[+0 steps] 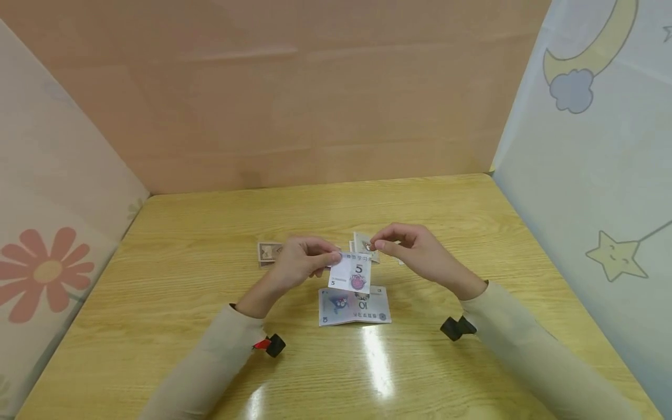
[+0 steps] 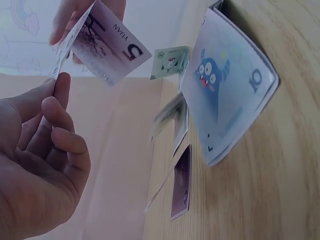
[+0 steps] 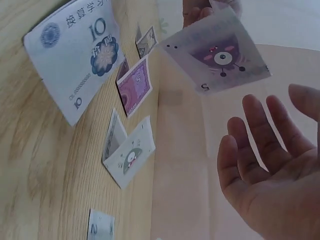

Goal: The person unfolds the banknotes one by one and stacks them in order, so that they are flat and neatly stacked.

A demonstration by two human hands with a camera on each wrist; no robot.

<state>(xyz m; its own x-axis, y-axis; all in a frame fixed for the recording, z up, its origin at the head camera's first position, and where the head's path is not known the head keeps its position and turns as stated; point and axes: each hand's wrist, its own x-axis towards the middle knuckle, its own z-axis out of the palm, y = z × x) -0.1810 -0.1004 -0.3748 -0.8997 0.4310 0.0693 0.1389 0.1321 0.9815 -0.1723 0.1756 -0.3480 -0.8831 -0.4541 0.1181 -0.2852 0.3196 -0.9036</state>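
Observation:
My left hand (image 1: 301, 262) pinches a purple 5-yuan play banknote (image 1: 349, 274) between thumb and fingers, above the table. The note is creased, with one part standing at an angle in the left wrist view. To its right my right hand (image 1: 420, 254) hovers with loosely bent fingers; the right wrist view shows it apart from the note and holding nothing. Below the held note lies a folded pile of blue 10-yuan play banknotes (image 1: 354, 312). Beyond, a folded green-grey note (image 3: 132, 155) and a folded purple note (image 3: 135, 87) stand partly opened on the table.
A brownish note (image 1: 269, 252) lies behind my left hand, and a note marked 2 (image 3: 101, 226) lies by my right. The wooden table (image 1: 184, 280) meets a plain back wall (image 1: 315, 116) and patterned side walls (image 1: 577, 186).

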